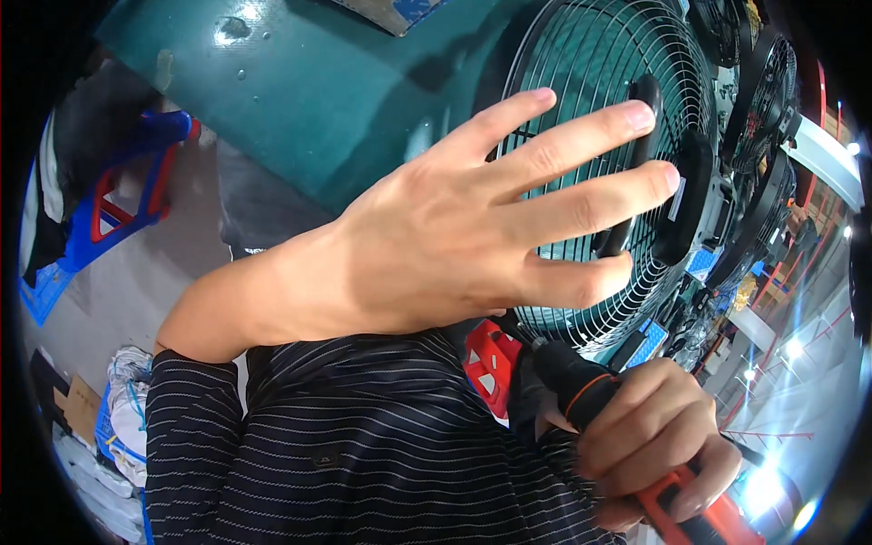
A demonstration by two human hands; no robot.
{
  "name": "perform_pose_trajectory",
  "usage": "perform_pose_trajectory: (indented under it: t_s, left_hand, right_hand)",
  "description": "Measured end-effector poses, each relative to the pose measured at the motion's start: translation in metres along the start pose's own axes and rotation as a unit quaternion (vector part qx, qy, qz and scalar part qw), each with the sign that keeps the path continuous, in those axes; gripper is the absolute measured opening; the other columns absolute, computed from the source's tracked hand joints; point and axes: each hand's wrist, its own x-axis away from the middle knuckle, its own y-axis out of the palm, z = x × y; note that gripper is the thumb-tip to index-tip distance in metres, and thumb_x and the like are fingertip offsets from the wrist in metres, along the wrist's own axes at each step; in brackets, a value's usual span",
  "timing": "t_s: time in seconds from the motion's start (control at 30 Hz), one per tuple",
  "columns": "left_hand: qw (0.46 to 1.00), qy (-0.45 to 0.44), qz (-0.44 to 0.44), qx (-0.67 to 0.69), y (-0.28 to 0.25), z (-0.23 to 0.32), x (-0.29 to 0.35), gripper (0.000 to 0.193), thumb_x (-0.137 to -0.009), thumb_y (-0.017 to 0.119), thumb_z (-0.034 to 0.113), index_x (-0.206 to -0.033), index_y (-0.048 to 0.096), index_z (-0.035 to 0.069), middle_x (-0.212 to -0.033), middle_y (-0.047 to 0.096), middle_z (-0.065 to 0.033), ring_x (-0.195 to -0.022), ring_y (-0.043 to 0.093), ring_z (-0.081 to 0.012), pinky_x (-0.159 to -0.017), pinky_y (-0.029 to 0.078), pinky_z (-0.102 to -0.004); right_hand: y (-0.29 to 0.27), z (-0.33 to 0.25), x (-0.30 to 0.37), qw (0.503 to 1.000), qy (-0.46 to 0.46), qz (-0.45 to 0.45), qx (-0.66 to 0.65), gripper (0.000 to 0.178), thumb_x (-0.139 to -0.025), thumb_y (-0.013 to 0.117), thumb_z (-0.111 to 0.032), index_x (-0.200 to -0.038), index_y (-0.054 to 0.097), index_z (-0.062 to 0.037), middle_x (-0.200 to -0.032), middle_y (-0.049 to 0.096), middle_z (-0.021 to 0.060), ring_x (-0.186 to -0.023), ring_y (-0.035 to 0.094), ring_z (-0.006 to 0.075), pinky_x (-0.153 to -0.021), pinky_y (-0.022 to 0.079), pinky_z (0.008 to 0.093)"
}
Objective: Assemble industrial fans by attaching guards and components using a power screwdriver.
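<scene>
Hands apart. Left hand (pixel 445 232) stretches rightward across the view, back to camera, fingers splayed and straight except the lowest, which bends a bit; wrist about level, elbow bent. Right hand (pixel 658 431) sits lower, fist wrapped round an orange-and-black drill (pixel 581 386), chuck pointing up-left toward the area below the left hand. Wire-grille fan (pixel 595 68) is right behind the left fingers, black bar (pixel 649 89) by the fingertips; contact can't be told. Green table (pixel 272 100) beyond the left hand.
</scene>
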Motion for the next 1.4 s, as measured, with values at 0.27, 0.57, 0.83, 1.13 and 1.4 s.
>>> perform_pose_trajectory:
  t_s: [0.27,0.57,0.83,1.13,1.4]
  left_hand:
    - [0.999,0.035,-0.027,-0.017,-0.003,-0.004,-0.003,0.03,-0.081,0.07,0.018,-0.107,0.056,0.025,-0.139,0.053,-0.0076,-0.13,0.048,-0.0365,-0.093,0.051,-0.0457]
    - [0.996,0.058,-0.061,-0.015,-0.014,-0.01,-0.006,0.041,-0.074,0.073,0.015,-0.112,0.06,0.022,-0.142,0.049,-0.0097,-0.133,0.044,-0.0384,-0.097,0.049,-0.0475]
    - [0.951,0.125,-0.267,-0.097,-0.06,-0.016,-0.069,0.074,-0.047,0.089,0.02,-0.112,0.054,0.013,-0.122,0.052,-0.0085,-0.135,0.042,-0.0305,-0.112,0.035,-0.0502]
    - [0.973,0.114,-0.173,-0.101,-0.009,0.043,-0.012,0.082,-0.044,0.088,0.042,-0.114,0.056,0.014,-0.122,0.046,-0.0136,-0.123,0.045,-0.0383,-0.111,0.03,-0.0628]
    - [0.976,0.138,-0.138,-0.097,0.021,0.1,0.002,0.062,-0.073,0.079,0.041,-0.124,0.059,0.014,-0.118,0.052,-0.0144,-0.11,0.052,-0.0329,-0.099,0.043,-0.0524]
  right_hand:
    - [-0.003,0.001,0.014,0.994,-0.056,0.061,-0.074,0.03,-0.075,0.078,0.004,-0.096,0.058,-0.0013,-0.06,0.063,0.007,-0.048,0.063,0.0179,-0.046,0.053,0.0261]
    - [-0.008,0.01,0.008,0.987,-0.093,-0.017,-0.126,0.028,-0.073,0.078,0.006,-0.092,0.059,0.0003,-0.059,0.061,0.0092,-0.048,0.061,0.018,-0.046,0.051,0.0272]
    - [-0.019,-0.039,0.098,0.955,-0.205,0.141,-0.162,0.035,-0.08,0.076,0.001,-0.108,0.055,-0.0004,-0.071,0.065,0.0098,-0.056,0.066,0.0176,-0.052,0.059,0.0292]
    - [0.027,-0.049,0.212,0.607,-0.128,0.7,0.354,0.037,-0.094,0.057,-0.003,-0.127,0.043,0.0073,-0.079,0.05,0.0068,-0.066,0.047,0.0136,-0.066,0.042,0.0273]
    - [0.01,-0.013,0.223,0.591,-0.106,0.724,0.339,0.039,-0.091,0.058,0.001,-0.126,0.042,0.0082,-0.084,0.055,0.0116,-0.07,0.053,0.0162,-0.069,0.046,0.031]
